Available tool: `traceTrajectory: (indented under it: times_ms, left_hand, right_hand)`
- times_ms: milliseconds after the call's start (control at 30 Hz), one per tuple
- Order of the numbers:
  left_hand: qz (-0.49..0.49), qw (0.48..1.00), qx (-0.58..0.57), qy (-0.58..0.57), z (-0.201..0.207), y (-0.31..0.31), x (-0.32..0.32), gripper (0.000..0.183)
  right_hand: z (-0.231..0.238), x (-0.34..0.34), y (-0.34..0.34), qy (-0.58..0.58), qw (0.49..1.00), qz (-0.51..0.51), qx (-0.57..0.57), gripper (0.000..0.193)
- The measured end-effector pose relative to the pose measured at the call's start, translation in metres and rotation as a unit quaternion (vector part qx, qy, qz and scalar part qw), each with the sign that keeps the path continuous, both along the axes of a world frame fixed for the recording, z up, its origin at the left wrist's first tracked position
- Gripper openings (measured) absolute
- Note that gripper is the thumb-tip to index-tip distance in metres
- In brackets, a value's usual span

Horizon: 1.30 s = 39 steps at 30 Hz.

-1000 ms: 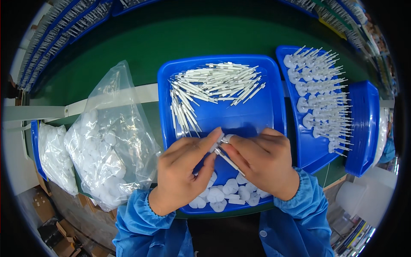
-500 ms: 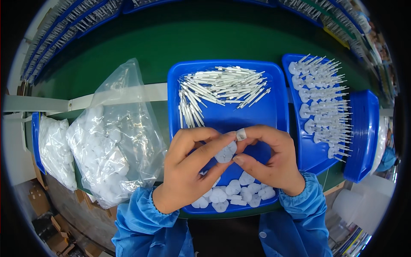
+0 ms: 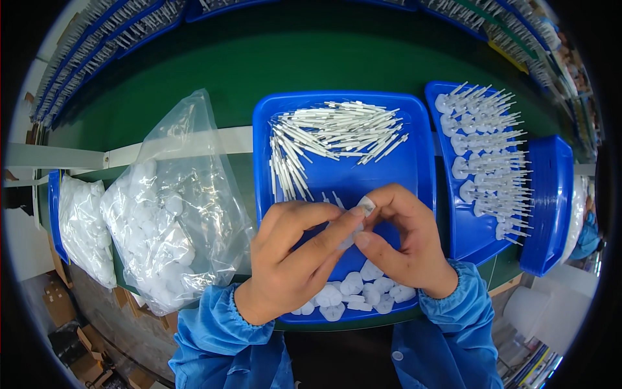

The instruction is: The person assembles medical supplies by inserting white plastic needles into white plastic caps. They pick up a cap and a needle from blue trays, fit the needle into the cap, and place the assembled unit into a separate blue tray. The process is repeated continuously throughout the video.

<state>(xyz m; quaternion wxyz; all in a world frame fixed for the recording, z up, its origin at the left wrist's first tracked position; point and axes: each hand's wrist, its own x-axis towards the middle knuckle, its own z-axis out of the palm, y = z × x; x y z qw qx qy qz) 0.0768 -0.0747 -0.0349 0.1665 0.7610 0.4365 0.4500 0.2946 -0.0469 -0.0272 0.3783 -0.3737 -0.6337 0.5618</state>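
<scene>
Over the middle of the blue tray (image 3: 262,162), my hands meet fingertip to fingertip. My left hand (image 3: 291,249) is closed on a translucent white scalloped plastic disc (image 3: 348,241), mostly hidden behind the fingers. Thin white stick tips (image 3: 338,200) poke up just beyond the left fingers; their lower ends are out of sight. My right hand (image 3: 408,243), with white tape (image 3: 367,206) round its index finger, pinches the disc's right side between thumb and index finger. Many loose white sticks (image 3: 337,129) lie in the tray's far half, and loose scalloped discs (image 3: 363,295) along its near edge.
At right, a blue tray (image 3: 476,249) carries rows of discs with sticks fitted, beside stacked blue trays (image 3: 551,207). Clear bags of white discs (image 3: 168,220) and of white parts (image 3: 84,227) stand at left. More filled trays (image 3: 129,32) line the green table's (image 3: 311,58) far edge.
The disc has turned from facing up to mostly hidden between my fingers. Stick tips now show beyond my left hand. My right index finger is more bent.
</scene>
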Motion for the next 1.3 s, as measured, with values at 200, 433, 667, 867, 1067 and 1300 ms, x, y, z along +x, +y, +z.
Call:
traceTrajectory:
  times_ms: [200, 433, 667, 867, 1067, 1300]
  left_hand:
    - [-0.002, 1.000, 0.009, 0.002, 0.000, 0.000, -0.001, 0.067]
    - [0.012, 1.000, 0.013, 0.006, 0.006, -0.001, 0.002, 0.054]
    - [-0.010, 1.000, 0.014, 0.005, -0.003, -0.001, 0.001, 0.064]
    - [-0.017, 1.000, 0.000, 0.008, -0.001, -0.002, 0.001, 0.063]
    - [-0.022, 0.999, -0.048, 0.005, 0.008, -0.004, -0.003, 0.078]
    - [-0.079, 0.983, -0.151, 0.064, -0.003, -0.007, 0.006, 0.080]
  right_hand:
    - [0.000, 0.003, -0.001, 0.050, 0.997, 0.034, -0.052, 0.034]
    - [0.003, 0.005, 0.001, 0.080, 0.990, 0.054, -0.100, 0.033]
    - [0.008, 0.005, -0.002, 0.047, 0.996, 0.031, -0.066, 0.031]
    - [0.004, 0.012, 0.000, 0.006, 0.994, 0.003, -0.112, 0.024]
    - [0.004, 0.020, -0.001, -0.129, 0.987, -0.013, 0.098, 0.023]
    - [-0.002, 0.032, -0.009, -0.392, 0.841, 0.003, 0.372, 0.030]
